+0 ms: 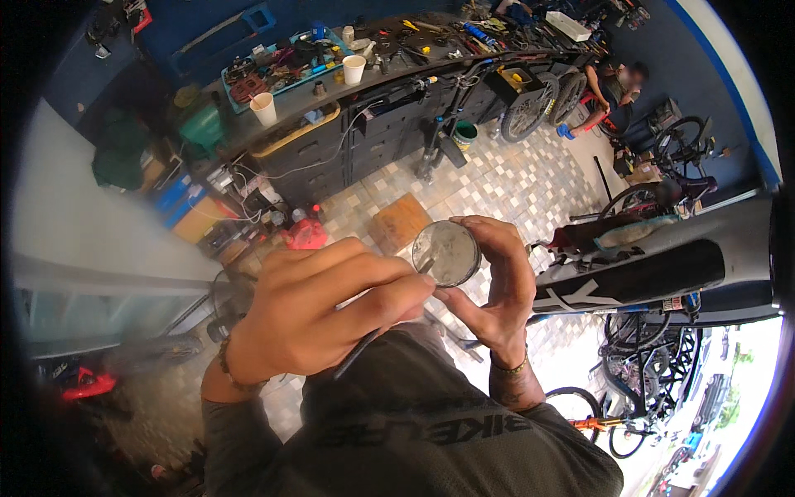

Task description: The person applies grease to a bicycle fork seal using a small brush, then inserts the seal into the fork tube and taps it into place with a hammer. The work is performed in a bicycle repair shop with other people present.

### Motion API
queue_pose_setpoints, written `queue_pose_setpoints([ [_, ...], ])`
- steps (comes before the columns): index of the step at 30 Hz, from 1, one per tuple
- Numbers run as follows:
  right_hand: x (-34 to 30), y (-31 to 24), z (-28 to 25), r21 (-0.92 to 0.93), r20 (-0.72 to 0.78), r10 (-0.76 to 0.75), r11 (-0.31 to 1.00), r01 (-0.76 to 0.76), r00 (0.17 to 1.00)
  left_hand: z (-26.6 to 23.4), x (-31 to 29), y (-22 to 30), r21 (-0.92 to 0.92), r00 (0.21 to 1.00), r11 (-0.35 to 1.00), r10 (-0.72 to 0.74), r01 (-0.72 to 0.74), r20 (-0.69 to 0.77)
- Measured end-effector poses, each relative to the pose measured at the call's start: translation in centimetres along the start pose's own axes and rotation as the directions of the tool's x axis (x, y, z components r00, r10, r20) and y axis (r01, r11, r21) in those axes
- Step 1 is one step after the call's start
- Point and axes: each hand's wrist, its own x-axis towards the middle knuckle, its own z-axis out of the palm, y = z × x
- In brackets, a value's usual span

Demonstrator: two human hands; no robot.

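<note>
1. Cluttered counter (295, 101) curves along the far side.
2. Left hand (319, 311) grips a thin dark rod (354, 358), tip against the round piece (453, 255).
3. Right hand (503, 282) grips that piece, centre.
4. Work seems underway; patchy grey covers its face; amount left unclear.

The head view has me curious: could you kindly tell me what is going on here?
The person's left hand holds a thin dark rod, its tip over a round container with grey contents. The right hand holds that container by its edge; whether the rod touches the contents is unclear. Beyond stands a cluttered workbench, and another person sits at upper right.
</note>
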Motion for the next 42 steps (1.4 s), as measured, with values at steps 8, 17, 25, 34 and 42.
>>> queue_pose_setpoints([
  [8,5.8,0.0,5.8,-0.122,0.101,-0.002,0.992,0.014,0.995,-5.3,-0.1,-7.2,-0.043,1.0,0.999,0.028,-0.028,-0.004],
  [17,12.5,11.3,9.1,-0.044,0.081,0.261,0.965,-0.258,0.962,-4.8,-1.2,-16.3,-0.701,0.561,0.522,-0.801,0.486,-0.208],
  [25,28.3,40.6,12.7,-0.291,-0.037,0.158,0.943,-0.162,0.987,-2.1,-2.5,-26.4,-0.939,-0.002,0.283,-0.957,0.196,-0.289],
  [34,39.2,54.9,19.0,-0.387,0.24,0.203,0.917,-0.098,0.949,1.0,2.1,-32.2,-0.947,-0.114,0.198,-0.966,0.254,-0.233],
  [42,46.3,54.5,16.7,-0.257,0.029,0.022,0.966,-0.014,0.999,1.5,4.7,-35.5,-0.956,-0.255,0.23,-0.928,0.184,-0.272],
])
